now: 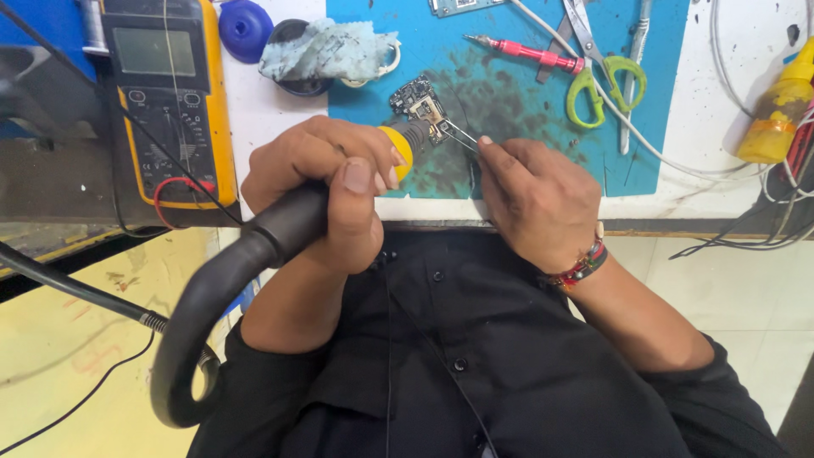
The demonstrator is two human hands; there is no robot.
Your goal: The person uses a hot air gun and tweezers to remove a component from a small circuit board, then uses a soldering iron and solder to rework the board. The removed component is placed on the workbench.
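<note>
My left hand (pixel 326 182) grips a hot-air tool handle (pixel 405 142) with a yellow collar and a thick black hose (pixel 216 297) that loops down toward my lap. Its nozzle points at a small circuit board (pixel 417 100) lying on a blue work mat (pixel 509 93). My right hand (pixel 534 199) pinches thin metal tweezers (pixel 462 136), whose tips reach the board's lower right edge beside the nozzle. A beaded band circles my right wrist.
A yellow multimeter (pixel 165 97) with a red lead stands at the left. A crumpled blue cloth (pixel 326 49) lies on a dark dish. Green-handled scissors (pixel 602 72), a red screwdriver (pixel 530 53), white cables and a yellow bottle (pixel 776 114) lie at the right.
</note>
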